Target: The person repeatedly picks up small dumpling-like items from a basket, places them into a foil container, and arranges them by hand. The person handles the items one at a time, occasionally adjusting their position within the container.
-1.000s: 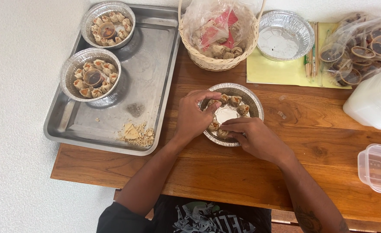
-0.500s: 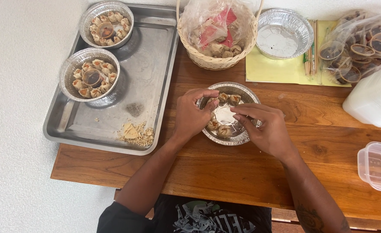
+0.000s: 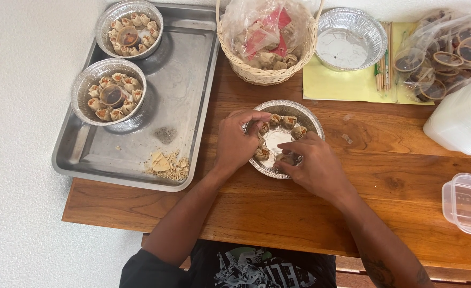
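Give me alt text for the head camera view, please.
Both hands, left hand and right hand, arrange dumplings in a foil bowl on a wooden table; two filled bowls sit on a metal tray.

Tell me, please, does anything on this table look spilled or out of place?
Yes: a heap of pale crumbs lies loose on the metal tray, near its front edge, outside the foil bowls. Nothing else stands out.
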